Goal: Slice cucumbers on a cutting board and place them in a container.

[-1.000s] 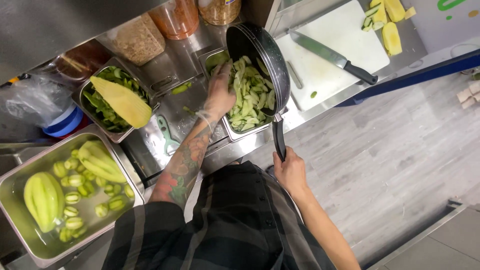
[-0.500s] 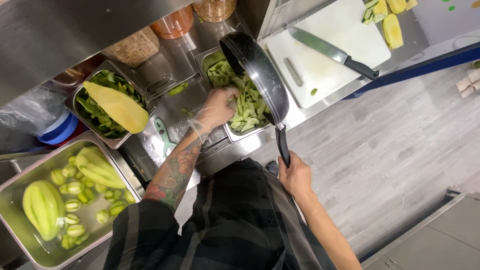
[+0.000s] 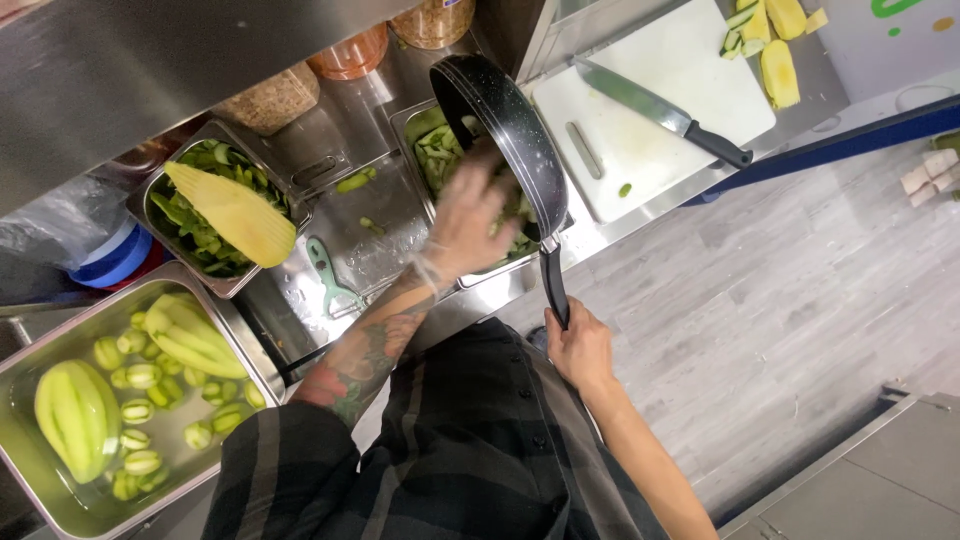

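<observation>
Gripping a tilted black pan [image 3: 505, 130] by its handle, right hand [image 3: 580, 345], left hand [image 3: 470, 215] open over green slices, steel bench [image 3: 380, 240], grey plank floor [image 3: 800, 290].

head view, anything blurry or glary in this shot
Head view: the left hand over the tray of cut green pieces is smeared by motion blur; the right hand on the black pan handle is sharper; soft glare on the wet steel counter; cutting board evenly lit.
</observation>
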